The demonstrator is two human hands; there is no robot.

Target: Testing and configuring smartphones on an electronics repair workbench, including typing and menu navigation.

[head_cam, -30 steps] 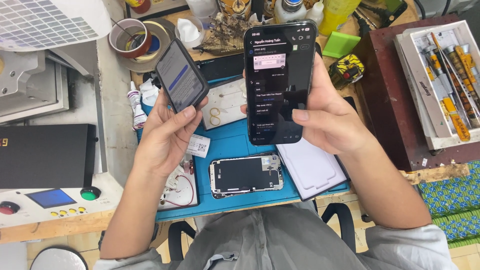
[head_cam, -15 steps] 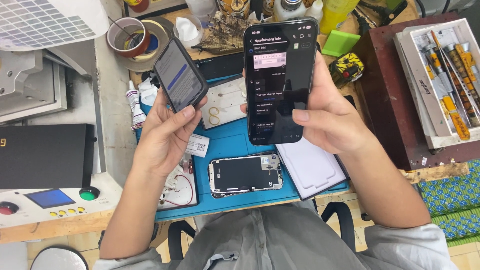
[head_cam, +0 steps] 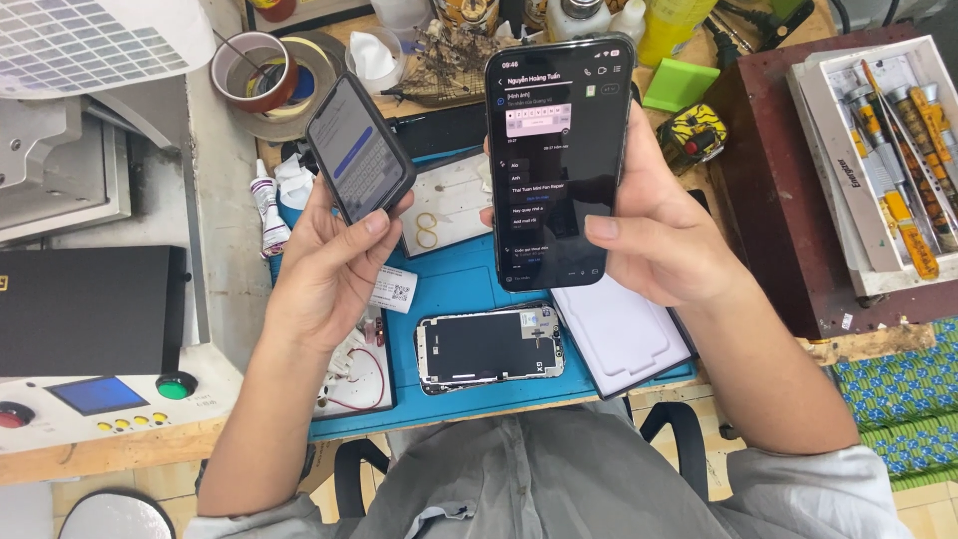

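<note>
Frankly, my left hand [head_cam: 324,265] only pinches the small phone [head_cam: 359,148]; right hand [head_cam: 664,235] grips the large phone [head_cam: 559,160] — either could slip onto the blue mat [head_cam: 459,289].

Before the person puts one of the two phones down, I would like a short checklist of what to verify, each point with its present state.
1. Left hand grips the smaller phone securely: ok, thumb on its lower edge, fingers behind.
2. Right hand grips the larger phone securely: ok, thumb on the screen's edge.
3. Both screens are lit: ok.
4. Blue mat has free room for a phone: not ok, the opened phone and white sheet fill most of the front part.
5. Loose gold rings are out of the way: cannot tell.
</note>
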